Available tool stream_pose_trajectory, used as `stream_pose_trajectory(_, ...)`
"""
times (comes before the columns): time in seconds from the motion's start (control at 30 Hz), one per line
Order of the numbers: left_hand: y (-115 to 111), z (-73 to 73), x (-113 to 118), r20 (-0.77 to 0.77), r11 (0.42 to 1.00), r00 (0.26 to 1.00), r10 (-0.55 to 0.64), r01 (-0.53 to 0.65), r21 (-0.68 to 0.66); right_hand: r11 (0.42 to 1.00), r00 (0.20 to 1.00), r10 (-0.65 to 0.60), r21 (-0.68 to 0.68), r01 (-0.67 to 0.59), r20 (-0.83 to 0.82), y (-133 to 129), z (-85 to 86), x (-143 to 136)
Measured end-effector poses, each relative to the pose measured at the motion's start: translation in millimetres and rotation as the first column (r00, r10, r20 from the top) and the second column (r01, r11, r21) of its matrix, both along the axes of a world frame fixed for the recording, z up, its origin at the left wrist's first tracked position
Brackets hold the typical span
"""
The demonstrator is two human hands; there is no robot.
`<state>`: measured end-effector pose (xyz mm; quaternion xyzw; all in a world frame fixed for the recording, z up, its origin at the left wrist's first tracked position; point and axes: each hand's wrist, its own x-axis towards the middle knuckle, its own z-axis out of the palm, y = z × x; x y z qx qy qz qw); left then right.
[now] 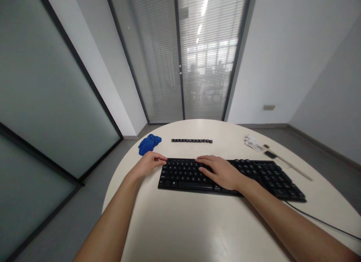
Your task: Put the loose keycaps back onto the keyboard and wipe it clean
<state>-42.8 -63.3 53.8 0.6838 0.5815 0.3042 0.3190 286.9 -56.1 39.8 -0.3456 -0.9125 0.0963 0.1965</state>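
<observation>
A black keyboard [186, 186] lies on the table in front of me, its long side facing me. My left hand [149, 163] is at its upper left corner, thumb and fingers closed together on the edge there. Across the middle of the keys rests my right hand [221, 171], palm down, fingers stretched out toward the far edge and thumb apart. It hides part of the keys. Beyond the keyboard, several small black keycaps [191, 141] stand in a straight row.
The round cream table [169, 224] carries a crumpled blue cloth [149, 143] at far left. At the right lie a white bundle [252, 143], a thin stick [296, 169] and a small black piece [270, 155]. A cable [318, 219] runs off right.
</observation>
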Motion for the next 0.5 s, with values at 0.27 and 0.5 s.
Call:
stream_pose_trajectory(0.27,2.3,-5.4,-2.6,-0.070,0.999,0.997,0.011,-0.008,0.038,1.000,1.000,0.005,0.002,-0.005,-0.021,1.2,-1.0,0.7)
stream_pose_trajectory(0.5,0.4,-3.3,-1.7,-0.108,0.998,0.994,0.008,-0.002,0.057,1.000,0.999,0.010,-0.010,-0.010,-0.040,1.3,0.0,0.4)
